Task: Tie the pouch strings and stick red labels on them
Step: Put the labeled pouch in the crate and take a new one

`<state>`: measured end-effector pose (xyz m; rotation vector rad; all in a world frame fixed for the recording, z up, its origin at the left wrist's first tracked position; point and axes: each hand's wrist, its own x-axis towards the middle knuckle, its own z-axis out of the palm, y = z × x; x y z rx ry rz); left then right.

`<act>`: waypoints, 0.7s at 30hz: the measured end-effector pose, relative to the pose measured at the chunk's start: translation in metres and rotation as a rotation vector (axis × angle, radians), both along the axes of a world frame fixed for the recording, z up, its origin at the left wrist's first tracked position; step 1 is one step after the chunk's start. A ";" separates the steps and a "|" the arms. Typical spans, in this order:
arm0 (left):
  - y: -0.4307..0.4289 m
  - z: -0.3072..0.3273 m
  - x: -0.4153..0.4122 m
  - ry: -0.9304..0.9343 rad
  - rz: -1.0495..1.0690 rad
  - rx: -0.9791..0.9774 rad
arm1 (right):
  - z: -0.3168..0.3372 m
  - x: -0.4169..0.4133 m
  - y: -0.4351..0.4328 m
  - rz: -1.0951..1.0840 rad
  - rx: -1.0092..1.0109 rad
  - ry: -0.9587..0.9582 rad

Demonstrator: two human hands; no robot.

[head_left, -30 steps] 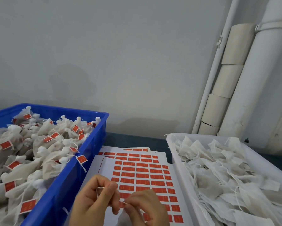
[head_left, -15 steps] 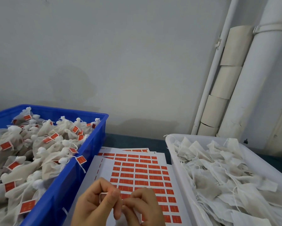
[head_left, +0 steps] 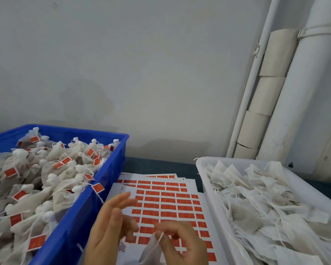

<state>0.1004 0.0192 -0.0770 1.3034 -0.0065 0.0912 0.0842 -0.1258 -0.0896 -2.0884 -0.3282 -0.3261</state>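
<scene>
Left hand [head_left: 111, 228] is up at about seven o'clock, fingers straight and fanned apart, blurred and holding nothing that I can make out. Right hand [head_left: 183, 243], just beside it at five o'clock, has its fingers curled and pinches a thin white pouch string [head_left: 160, 238] between thumb and fingertip. The pouch [head_left: 150, 252] itself hangs below that pinch, at six o'clock between the two hands, pale and half cut off by the bottom edge.

Under both hands lies a white label sheet [head_left: 168, 204] set with rows of red labels [head_left: 183, 207], reaching away towards twelve o'clock; the edges of more sheets [head_left: 160, 176] peek out from beneath its far end. They rest on a dark tabletop [head_left: 160, 166].

At nine o'clock, touching the sheet's left edge, stands a blue crate [head_left: 103, 197] heaped with tied pouches [head_left: 65, 194], each knotted at the neck and most showing a red tag [head_left: 98, 187] on the string; one tag dangles over the near rim. At three o'clock sits a white tray [head_left: 214, 213] full of flat, untied pouches [head_left: 266, 207] with loose strings tangled among them.

Farther off, at two o'clock, a slim white pipe [head_left: 250, 88] and a thick white pipe [head_left: 302, 92] climb the corner, with a column of cardboard rolls [head_left: 266, 96] stacked between them. A plain grey wall [head_left: 141, 64] fills the rest at twelve o'clock
</scene>
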 end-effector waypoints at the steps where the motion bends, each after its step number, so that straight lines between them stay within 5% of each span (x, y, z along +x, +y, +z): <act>1: 0.000 -0.007 0.000 0.067 -0.061 0.045 | -0.005 0.001 0.001 -0.047 0.065 -0.013; 6: -0.017 -0.003 -0.020 -0.003 -0.312 0.178 | -0.010 -0.005 0.009 -0.149 0.376 0.028; 12: -0.015 -0.010 -0.015 -0.051 -0.167 0.429 | -0.008 -0.003 -0.006 -0.149 0.587 0.234; 21: -0.003 -0.010 -0.013 -0.014 -0.208 0.478 | -0.006 0.003 -0.006 -0.060 0.840 0.431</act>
